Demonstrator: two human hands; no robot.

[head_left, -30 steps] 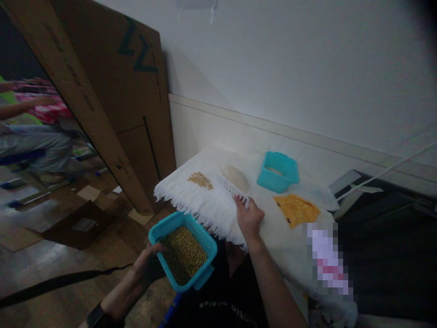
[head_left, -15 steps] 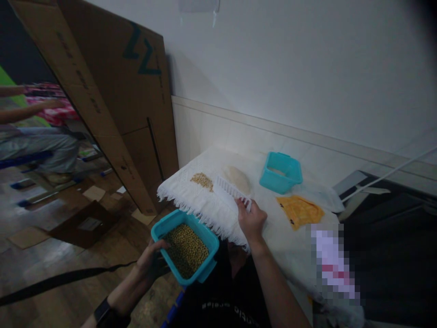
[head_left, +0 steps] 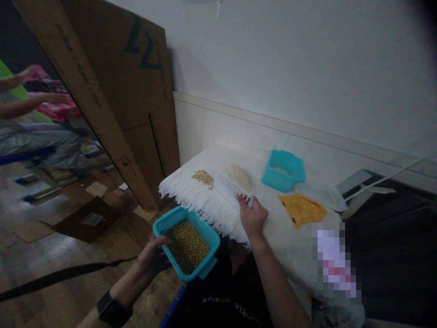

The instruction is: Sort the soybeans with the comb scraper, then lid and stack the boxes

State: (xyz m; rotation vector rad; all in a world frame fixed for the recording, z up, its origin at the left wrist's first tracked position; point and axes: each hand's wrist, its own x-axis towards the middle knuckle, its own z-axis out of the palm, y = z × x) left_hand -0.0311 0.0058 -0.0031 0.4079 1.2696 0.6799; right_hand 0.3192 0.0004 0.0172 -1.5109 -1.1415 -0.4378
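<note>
My left hand [head_left: 153, 257] grips the left rim of a teal plastic container [head_left: 215, 243], its thumb over the edge. Round yellow-green beans [head_left: 189, 243] fill much of it, below the table's front edge. My right hand [head_left: 253, 216] is closed around the near end of a white plastic strip with comb-like slots [head_left: 229, 184], resting on a fringed white cloth [head_left: 218, 214]. Just left of the strip's far end lies a small heap of pale beans [head_left: 203, 178]. Behind the strip is a mound of fine beige grain [head_left: 240, 176].
A second teal container [head_left: 282, 180] stands near the wall, with pale contents. Right of my hand lie an orange cloth [head_left: 302, 209] and a clear plastic bag [head_left: 324, 195]. A tall cardboard box [head_left: 136, 105] leans at left; beyond it another person [head_left: 34, 118] sits handling pink fabric.
Both hands keep their holds with hardly any movement. The whole view has shifted slightly. At far left, the other person's hand has lifted some pink fabric.
</note>
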